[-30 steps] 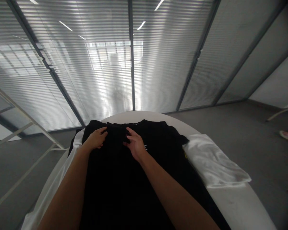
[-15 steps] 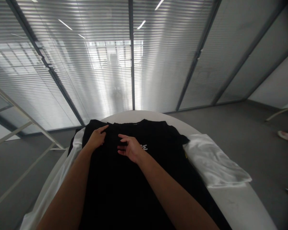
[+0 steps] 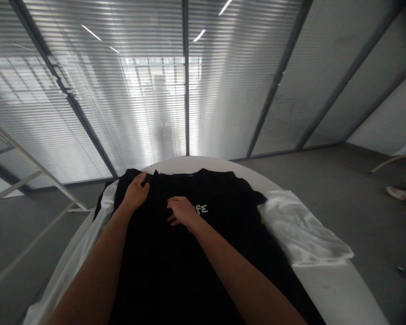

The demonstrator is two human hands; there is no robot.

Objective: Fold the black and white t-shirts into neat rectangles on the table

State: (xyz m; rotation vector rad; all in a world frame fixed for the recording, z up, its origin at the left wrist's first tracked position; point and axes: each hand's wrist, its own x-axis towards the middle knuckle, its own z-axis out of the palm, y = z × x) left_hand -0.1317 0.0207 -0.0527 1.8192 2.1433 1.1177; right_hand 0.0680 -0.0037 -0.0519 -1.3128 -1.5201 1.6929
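Note:
A black T-shirt [image 3: 176, 257] with white lettering on the chest lies spread out before me, its neckline at the far side. My left hand [image 3: 136, 192] is closed at the shirt's upper left, thumb and fingers pinching the cloth beside the neckline. A small peak of fabric stands up just right of those fingertips. Over the chest, left of the lettering, hovers my right hand [image 3: 182, 212], its fingers loosely bent and apart with nothing seen between them. The hand covers part of the lettering.
The shirt rests on a white rounded table [image 3: 341, 289]. A folded white satiny cloth [image 3: 304, 230] lies at its right, and more white cloth [image 3: 77, 271] runs along the left. A pale metal frame [image 3: 40, 169] stands at left. Glass panels with blinds [image 3: 145, 113] rise behind the table.
My left hand has gone from a pointing finger to a pinch on the shirt's cloth, raising a small peak there. My right hand has curled its fingers downward.

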